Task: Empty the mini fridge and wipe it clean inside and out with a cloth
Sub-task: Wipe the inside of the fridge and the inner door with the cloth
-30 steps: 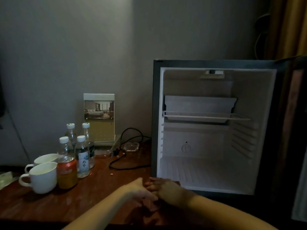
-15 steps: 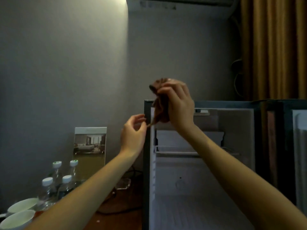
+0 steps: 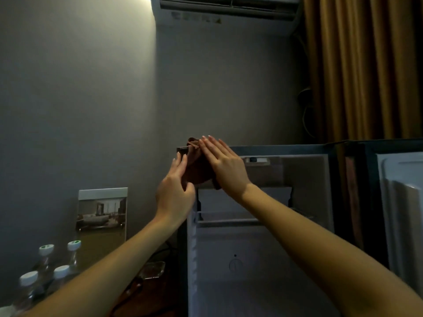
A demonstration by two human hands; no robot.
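Grey wall behind the open mini fridge (image 3: 263, 248) — a brown cloth (image 3: 197, 173) lies over its top left corner. Right hand (image 3: 225, 167) presses it, left hand (image 3: 175, 194) touches it — fingers all straight.

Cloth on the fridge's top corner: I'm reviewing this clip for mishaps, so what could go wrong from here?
The cloth lies bunched over the top left corner of the fridge. Only the flat right hand presses it, and the left hand touches its lower part, so it may slip off the edge. The left forearm passes close above the water bottles, so lowering it carelessly might topple them.
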